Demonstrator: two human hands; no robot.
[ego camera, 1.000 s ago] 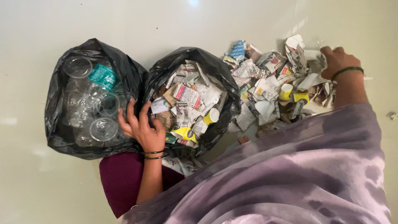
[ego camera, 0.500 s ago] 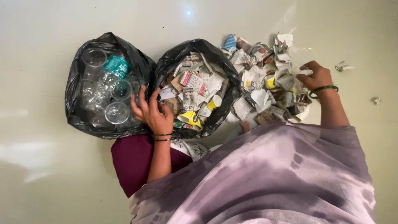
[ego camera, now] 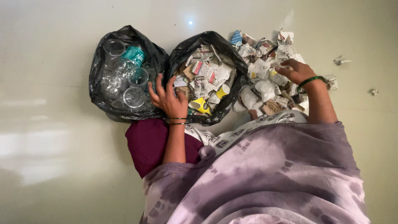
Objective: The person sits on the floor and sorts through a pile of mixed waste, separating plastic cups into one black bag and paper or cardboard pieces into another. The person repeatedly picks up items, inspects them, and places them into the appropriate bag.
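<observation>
Here the left hand (ego camera: 169,98) lies spread open on the rims where two black bags (ego camera: 124,74) meet. The right hand (ego camera: 296,71) pinches a clear cup (ego camera: 285,53) at the paper heap (ego camera: 265,79); bare floor (ego camera: 49,83) lies all around.

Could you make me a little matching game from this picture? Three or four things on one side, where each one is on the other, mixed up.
Things:
1. clear plastic cups
2. yellow paper cup
3. green bangle
4. loose paper heap

Places:
A. on the floor, right of both bags
B. in the left black bag
C. round the wrist of the right hand
D. in the right black bag, near the left hand

Pairs: 1-B, 2-D, 3-C, 4-A
</observation>
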